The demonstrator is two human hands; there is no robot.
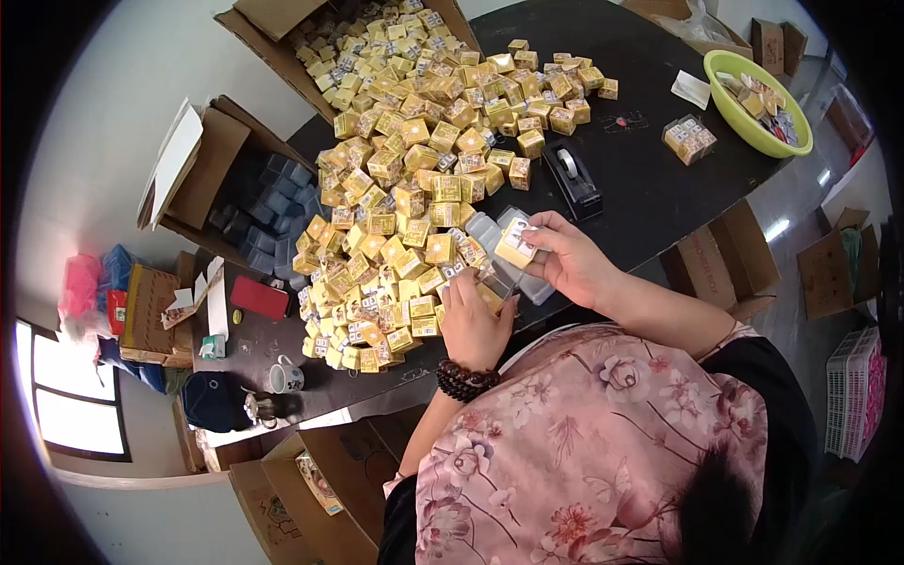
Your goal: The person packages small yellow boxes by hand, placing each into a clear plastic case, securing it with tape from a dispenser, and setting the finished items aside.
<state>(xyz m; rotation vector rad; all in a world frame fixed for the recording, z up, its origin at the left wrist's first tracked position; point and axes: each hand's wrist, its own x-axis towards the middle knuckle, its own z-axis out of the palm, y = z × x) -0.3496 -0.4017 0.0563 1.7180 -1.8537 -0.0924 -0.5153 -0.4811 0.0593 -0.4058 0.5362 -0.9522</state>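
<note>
My right hand pinches a small yellow box with a pale printed face, above a clear plastic case at the table's near edge. My left hand is at the near right edge of a big pile of small yellow boxes. Its fingers curl over, with a yellow box showing between thumb and forefinger. A beaded bracelet circles the left wrist. Part of the clear case is hidden under my right hand.
A black tape dispenser stands right of the pile. Farther right are a clear pack of boxes and a green basin. An open carton spills boxes at the back. Clear cases fill a carton at left. A mug stands front left.
</note>
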